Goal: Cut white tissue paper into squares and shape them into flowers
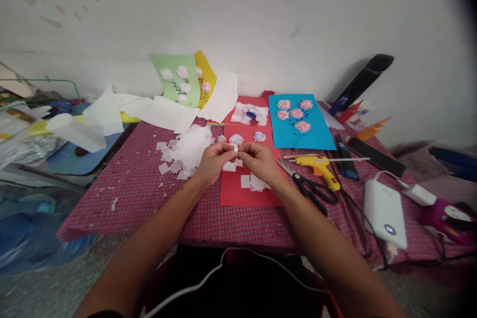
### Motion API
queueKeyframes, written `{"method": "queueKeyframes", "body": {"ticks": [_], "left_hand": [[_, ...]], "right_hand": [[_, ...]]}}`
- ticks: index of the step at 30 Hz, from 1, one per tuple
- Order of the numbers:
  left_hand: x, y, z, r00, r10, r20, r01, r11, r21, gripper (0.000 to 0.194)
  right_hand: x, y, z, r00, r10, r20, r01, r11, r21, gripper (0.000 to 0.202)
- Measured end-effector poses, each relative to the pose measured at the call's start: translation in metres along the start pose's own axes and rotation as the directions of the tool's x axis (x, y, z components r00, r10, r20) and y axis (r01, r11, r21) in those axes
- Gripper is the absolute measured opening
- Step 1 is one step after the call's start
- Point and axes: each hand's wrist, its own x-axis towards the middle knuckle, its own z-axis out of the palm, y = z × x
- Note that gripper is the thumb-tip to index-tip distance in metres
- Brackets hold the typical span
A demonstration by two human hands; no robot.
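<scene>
My left hand [215, 160] and my right hand [258, 157] meet over a red paper sheet [238, 191]. Together they pinch a small folded piece of white tissue [235, 149] between the fingertips. Two small tissue flowers [236, 139] lie on the red sheet just beyond my hands. Cut white squares [250, 182] rest on the sheet under my right wrist. A heap of white tissue pieces [191, 149] sits to the left of my left hand.
Black-handled scissors [309, 188] and a yellow glue gun [321, 165] lie right of the red sheet. A blue card with pink flowers [298, 120], a green flower card [178, 79], a white power bank [385, 211] and a phone [374, 155] sit on the checked cloth [137, 184].
</scene>
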Motion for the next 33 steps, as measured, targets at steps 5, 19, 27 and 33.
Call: {"method": "queueKeyframes", "body": {"ticks": [5, 19, 27, 33], "left_hand": [[0.0001, -0.0014, -0.0018, 0.999, 0.043, 0.010, -0.044, 0.998, 0.055, 0.015], [-0.0006, 0.0020, 0.0000, 0.999, -0.031, 0.045, 0.032, 0.999, -0.020, 0.016], [0.0008, -0.0023, -0.0029, 0.999, 0.017, 0.049, -0.019, 0.999, 0.036, 0.014], [0.0010, -0.0051, -0.0039, 0.998, 0.042, 0.048, -0.045, 0.996, 0.083, 0.015]], "right_hand": [[-0.0003, -0.0032, -0.0021, 1.000, 0.001, 0.020, -0.002, 1.000, 0.016, 0.020], [0.0022, -0.0048, -0.0058, 0.990, 0.079, 0.115, -0.094, 0.987, 0.129, 0.029], [0.0017, -0.0051, -0.0048, 0.991, 0.094, 0.099, -0.110, 0.979, 0.170, 0.027], [0.0032, -0.0026, -0.0034, 0.993, 0.110, 0.051, -0.114, 0.991, 0.075, 0.026]]}}
